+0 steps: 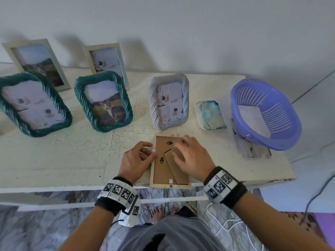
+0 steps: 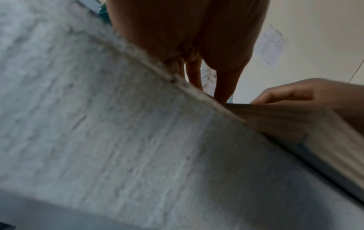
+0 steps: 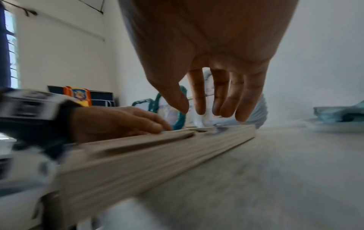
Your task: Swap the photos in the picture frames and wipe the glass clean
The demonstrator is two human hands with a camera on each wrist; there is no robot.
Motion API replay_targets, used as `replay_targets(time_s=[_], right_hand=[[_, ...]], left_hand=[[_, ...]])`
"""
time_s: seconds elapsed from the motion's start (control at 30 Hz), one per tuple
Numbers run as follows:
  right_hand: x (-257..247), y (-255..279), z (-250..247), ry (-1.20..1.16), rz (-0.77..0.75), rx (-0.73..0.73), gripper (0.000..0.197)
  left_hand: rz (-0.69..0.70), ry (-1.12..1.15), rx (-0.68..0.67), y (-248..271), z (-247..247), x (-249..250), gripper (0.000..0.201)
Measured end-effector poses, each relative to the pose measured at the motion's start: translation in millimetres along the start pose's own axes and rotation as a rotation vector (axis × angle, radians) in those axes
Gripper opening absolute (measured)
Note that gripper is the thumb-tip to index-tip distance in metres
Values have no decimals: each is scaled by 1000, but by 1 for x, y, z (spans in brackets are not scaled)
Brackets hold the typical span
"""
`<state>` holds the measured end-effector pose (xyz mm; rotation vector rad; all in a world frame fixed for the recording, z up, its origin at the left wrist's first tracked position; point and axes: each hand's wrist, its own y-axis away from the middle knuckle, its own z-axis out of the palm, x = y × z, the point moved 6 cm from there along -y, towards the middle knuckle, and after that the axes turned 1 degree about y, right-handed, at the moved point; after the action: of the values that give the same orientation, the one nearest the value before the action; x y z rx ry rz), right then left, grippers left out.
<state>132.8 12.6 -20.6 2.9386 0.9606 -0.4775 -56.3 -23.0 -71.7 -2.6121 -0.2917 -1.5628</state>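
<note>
A light wooden picture frame (image 1: 170, 185) lies face down at the near edge of the white tabletop (image 1: 72, 156), brown backing board up, its folded stand flat against the board. The left hand (image 1: 136, 160) rests at the frame's left rail, fingers (image 1: 145, 151) curled and seemingly pinching the small metal tab there, while the right hand (image 1: 192, 156) hovers over the board with fingers (image 3: 218, 96) spread and loose, holding nothing. To do this well, I'd say turn each tab fully clear before lifting, keep the frame pressed flat so the glass beneath can't shift, and raise the backing evenly. The folded cloth (image 1: 212, 115) waits on its dish near the purple basket (image 1: 282, 138).
</note>
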Motion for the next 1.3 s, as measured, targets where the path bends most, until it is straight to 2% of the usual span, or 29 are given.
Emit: replay_targets(time_s=[0.2,0.3,0.47,0.67,0.87,1.03,1.13,1.2,1.3], right_hand=[[-39,58,20,130,-101,-97,41],[-41,61,23,164,-110,-107,32],[-37,59,20,157,-212,-146,25],[-32,57,16,171,-242,-167,24],[-37,70,27,263,-197,-98,27],[-38,73,25,254,-200,-80,18],[-33,63,15,156,-163,-122,35],[-25,51,8,127,-70,-82,48],[-12,37,4,208,107,-29,56]], left_hand=[[39,17,18,1,1,-1,19],[53,15,22,2,2,-1,17],[75,-13,19,2,3,2,17],[67,-15,21,2,3,2,17],[44,-10,25,1,2,2,16],[47,-3,26,3,2,1,16],[74,-13,8,4,2,1,17],[85,-14,-3,5,1,1,18],[97,13,-20,5,2,-1,20]])
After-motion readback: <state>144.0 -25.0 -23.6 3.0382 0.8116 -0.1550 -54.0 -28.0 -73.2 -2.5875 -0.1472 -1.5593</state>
